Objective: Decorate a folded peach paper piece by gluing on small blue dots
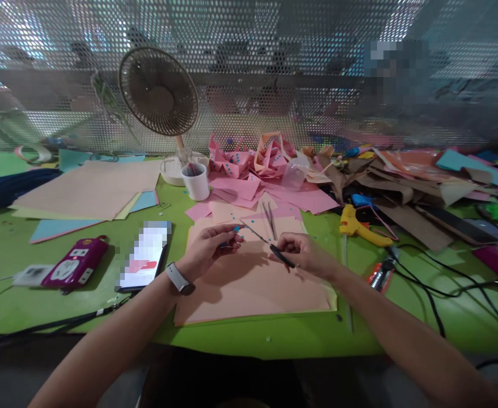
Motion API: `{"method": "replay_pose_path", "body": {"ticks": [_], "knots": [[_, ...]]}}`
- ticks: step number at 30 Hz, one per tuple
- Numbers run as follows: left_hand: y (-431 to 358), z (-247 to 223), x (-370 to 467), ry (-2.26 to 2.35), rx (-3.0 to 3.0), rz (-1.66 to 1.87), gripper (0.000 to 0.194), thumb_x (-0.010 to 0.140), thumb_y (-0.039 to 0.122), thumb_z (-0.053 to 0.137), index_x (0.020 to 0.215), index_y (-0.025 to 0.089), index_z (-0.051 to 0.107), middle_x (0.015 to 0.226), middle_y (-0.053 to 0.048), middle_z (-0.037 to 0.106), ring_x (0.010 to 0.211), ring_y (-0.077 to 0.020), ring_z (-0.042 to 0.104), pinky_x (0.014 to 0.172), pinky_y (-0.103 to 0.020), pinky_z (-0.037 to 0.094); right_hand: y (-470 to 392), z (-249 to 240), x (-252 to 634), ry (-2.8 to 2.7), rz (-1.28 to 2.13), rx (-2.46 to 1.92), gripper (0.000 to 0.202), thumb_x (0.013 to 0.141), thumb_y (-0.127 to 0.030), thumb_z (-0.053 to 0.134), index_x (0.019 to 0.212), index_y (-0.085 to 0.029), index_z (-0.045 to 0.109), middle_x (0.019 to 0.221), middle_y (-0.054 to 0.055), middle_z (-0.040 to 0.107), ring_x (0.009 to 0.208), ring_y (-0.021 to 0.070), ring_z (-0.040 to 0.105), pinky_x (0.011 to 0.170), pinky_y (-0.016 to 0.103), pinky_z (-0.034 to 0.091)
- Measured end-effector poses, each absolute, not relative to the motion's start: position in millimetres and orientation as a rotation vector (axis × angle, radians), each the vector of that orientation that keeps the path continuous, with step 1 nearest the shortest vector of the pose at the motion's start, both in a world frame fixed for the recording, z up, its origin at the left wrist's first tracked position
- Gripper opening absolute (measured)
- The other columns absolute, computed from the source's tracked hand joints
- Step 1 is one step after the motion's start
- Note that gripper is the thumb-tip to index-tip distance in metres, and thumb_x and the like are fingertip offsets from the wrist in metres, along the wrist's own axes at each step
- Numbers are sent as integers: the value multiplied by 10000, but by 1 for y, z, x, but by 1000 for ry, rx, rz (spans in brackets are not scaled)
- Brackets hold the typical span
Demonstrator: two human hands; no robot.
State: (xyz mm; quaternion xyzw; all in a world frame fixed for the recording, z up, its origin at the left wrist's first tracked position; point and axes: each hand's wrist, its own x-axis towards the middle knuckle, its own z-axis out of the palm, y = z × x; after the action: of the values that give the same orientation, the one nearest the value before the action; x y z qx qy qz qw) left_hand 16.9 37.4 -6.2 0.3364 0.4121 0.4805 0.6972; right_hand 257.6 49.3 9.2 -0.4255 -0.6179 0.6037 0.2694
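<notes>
My left hand (206, 246), with a watch on its wrist, pinches a small blue scrap of paper (236, 228) between its fingertips. Across from it, my right hand (303, 254) is closed around the dark handles of scissors (281, 255). Their thin blades (256, 232) point up and left, the tips close to the blue scrap. Under both hands lies a stack of peach paper sheets (249, 294). Metal tweezers (269, 220) rest on the sheets just beyond the scissors. Several tiny blue bits are scattered near the stack's far edge.
Folded pink paper shapes (232, 161), a white cup (196, 184) and a fan (159, 93) stand at the back. Left are a phone (144, 258) and a magenta power strip (76, 265). Right are a yellow glue gun (359, 226), black cables and brown paper scraps (419, 221).
</notes>
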Motion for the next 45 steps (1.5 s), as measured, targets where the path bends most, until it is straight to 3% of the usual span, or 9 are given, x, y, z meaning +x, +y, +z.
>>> {"method": "replay_pose_path", "body": {"ticks": [6, 12, 17, 21, 31, 33, 36, 42, 45], "knots": [[45, -3, 8, 1022, 857, 1039, 290, 772, 199, 719, 1051, 122, 710, 860, -103, 734, 647, -97, 650, 604, -180, 525, 66, 13, 273, -1482, 1595, -1074, 447, 645, -561, 760, 701, -170, 549, 494, -47, 547, 336, 22, 276, 339, 197, 141], [51, 11, 8, 1070, 843, 1164, 275, 795, 185, 688, 1062, 120, 670, 973, -129, 740, 762, -129, 698, 650, -195, 525, 60, 58, 293, -1251, 1453, -926, 519, 566, -648, 764, 766, -208, 574, 658, 3, 580, 529, 102, 502, 386, 205, 263], [38, 29, 11, 1100, 970, 1042, 304, 764, 319, 745, 993, 147, 646, 1048, -135, 728, 872, -176, 702, 716, -256, 536, 44, 85, 327, -1295, 1332, -951, 520, 550, -675, 760, 780, -233, 609, 711, 16, 590, 571, 124, 501, 423, 227, 278], [33, 40, 28, 1083, 1145, 747, 296, 733, 369, 765, 898, 144, 664, 997, -149, 735, 868, -210, 698, 703, -291, 532, 47, 61, 354, -1538, 1246, -1221, 476, 550, -588, 799, 748, -187, 638, 658, 5, 583, 543, 105, 455, 471, 241, 297], [120, 12, 160, 1138, 1343, 716, 165, 784, 247, 727, 889, 128, 681, 704, -35, 660, 621, -93, 600, 630, -237, 498, 68, 11, 378, -1916, 367, -1919, 330, 754, -522, 629, 652, -209, 610, 600, 22, 611, 583, 168, 536, 518, 269, 282], [136, 3, 183, 1192, 1344, 707, 190, 852, 247, 660, 988, 116, 650, 789, -58, 668, 677, -110, 621, 687, -280, 523, 73, 11, 379, -1941, 326, -1975, 308, 763, -509, 616, 668, -216, 623, 608, 19, 630, 589, 177, 564, 515, 266, 288], [152, -6, 207, 1236, 1383, 681, 361, 911, 341, 576, 1220, 157, 553, 1209, -103, 582, 1017, -224, 607, 846, -432, 530, 86, 9, 379, -1972, 240, -2030, 301, 760, -512, 612, 702, -220, 651, 633, 25, 655, 615, 193, 600, 516, 268, 298], [144, -4, 195, 1279, 1669, 666, 289, 936, 357, 524, 1159, 191, 604, 1234, -84, 580, 1036, -228, 594, 879, -405, 518, 114, -4, 371, -2131, 116, -2089, 274, 777, -477, 618, 769, -209, 676, 722, 83, 686, 732, 267, 649, 546, 296, 327], [118, 6, 159, 1227, 1839, 662, 253, 909, 236, 557, 1122, 133, 646, 1153, -123, 652, 1054, -221, 600, 970, -381, 463, 122, -9, 369, -2144, 127, -2110, 285, 775, -487, 640, 760, -204, 669, 741, 105, 682, 737, 275, 641, 573, 314, 363]]}}
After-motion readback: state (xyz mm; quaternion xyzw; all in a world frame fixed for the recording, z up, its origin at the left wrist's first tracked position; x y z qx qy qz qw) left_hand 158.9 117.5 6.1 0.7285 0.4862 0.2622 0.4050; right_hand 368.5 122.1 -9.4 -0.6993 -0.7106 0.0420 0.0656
